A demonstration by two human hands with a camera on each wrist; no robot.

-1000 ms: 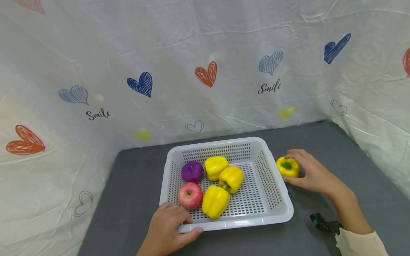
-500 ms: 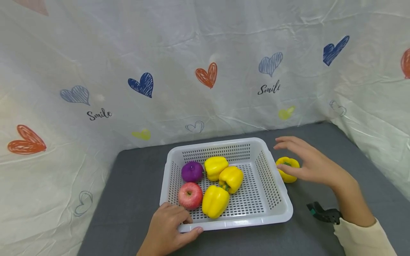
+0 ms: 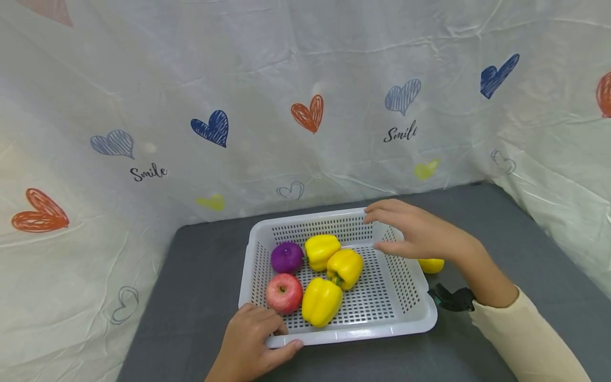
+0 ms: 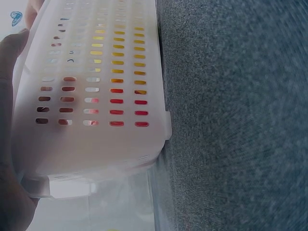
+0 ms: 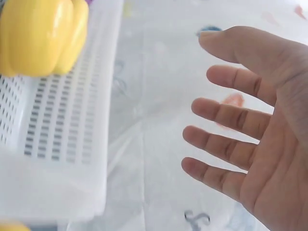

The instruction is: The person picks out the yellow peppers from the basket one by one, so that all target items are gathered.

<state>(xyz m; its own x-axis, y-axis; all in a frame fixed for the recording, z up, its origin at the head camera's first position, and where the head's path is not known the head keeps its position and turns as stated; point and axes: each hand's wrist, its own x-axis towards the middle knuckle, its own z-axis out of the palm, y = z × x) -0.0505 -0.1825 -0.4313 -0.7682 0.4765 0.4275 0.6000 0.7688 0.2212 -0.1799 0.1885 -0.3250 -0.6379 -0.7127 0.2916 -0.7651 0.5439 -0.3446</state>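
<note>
My left hand [image 3: 255, 339] grips the near left corner of a white perforated plastic basket [image 3: 353, 335], thumb along the outside of the rim and fingers over it. Above the basket's right end hovers my right hand [image 3: 412, 228], fingers spread and nothing held. Inside the basket, toward the left, lie a purple round vegetable [image 3: 287, 257], a red apple [image 3: 284, 293] and three yellow bell peppers [image 3: 322, 302]. Another yellow bell pepper [image 3: 431, 266] sits on the table outside the right wall, mostly hidden by my right hand and wrist.
A dark grey cloth [image 3: 191, 286] covers the table. Behind and at both sides hangs a white sheet [image 3: 258, 63] printed with hearts and "Smile". A black strap device [image 3: 453, 298] is on my right wrist.
My right hand has let go of the yellow bell pepper outside the basket, lifted, and moved left over the basket's right end. The left hand and the basket stay in place.
</note>
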